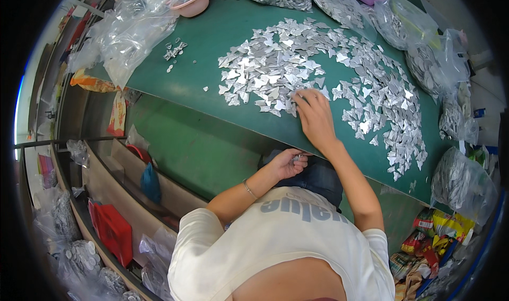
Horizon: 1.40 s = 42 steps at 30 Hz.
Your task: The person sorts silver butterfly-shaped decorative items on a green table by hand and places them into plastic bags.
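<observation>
On the green tabletop [212, 106] lies a broad spread of small, flat, pointed silver metal pieces [275, 62]. My right hand [315, 115] reaches over its near edge, fingers bent together and fingertips down at a metal piece; the palm hides part of the grip. Below the table's front edge, close to my body, my left hand [288, 165] is closed with its palm turned up. Small silver metal pieces [298, 158] show between its fingers. A second band of the same pieces [392, 110] curves along the right side of the table.
Clear plastic bags [135, 33] and a pink basin [192, 3] stand at the back left. Several filled bags [427, 68] line the far and right edges. A few small parts [175, 51] lie left of the spread. A red basket [112, 232] sits at lower left.
</observation>
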Motion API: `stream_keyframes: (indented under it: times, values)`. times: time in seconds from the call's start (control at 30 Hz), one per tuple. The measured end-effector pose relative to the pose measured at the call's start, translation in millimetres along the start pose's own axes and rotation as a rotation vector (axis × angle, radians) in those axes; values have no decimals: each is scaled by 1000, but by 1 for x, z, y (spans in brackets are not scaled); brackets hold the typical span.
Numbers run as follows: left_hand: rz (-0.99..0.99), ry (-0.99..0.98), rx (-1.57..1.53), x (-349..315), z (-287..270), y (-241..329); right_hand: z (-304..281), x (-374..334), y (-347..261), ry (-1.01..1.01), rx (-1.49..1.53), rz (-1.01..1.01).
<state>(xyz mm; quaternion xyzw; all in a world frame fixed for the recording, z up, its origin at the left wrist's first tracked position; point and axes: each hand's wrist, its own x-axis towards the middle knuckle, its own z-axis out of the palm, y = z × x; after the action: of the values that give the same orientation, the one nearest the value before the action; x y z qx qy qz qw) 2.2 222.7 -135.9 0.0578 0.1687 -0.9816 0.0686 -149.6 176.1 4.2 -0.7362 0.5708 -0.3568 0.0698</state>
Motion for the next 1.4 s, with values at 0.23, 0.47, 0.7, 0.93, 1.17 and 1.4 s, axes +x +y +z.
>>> stream_keyframes:
  times: [0.23, 0.47, 0.7, 0.93, 1.17, 1.4]
  values:
    - [277, 400, 288, -26, 56, -11, 2, -20, 5, -94, -124, -6]
    - [138, 234, 284, -32, 69, 4, -8, -62, 1, -84, -73, 54]
    - [188, 136, 32, -21, 41, -2, -11, -87, -28, -133, 92, 34]
    - [196, 364, 276, -22, 67, -7, -7, -31, -19, -171, -27, 21]
    - [516, 742, 1634, -45, 124, -28, -32, -55, 8, -86, 44, 165]
    - [942, 995, 2550, -11, 155, 19, -43, -79, 11, -14, -125, 169]
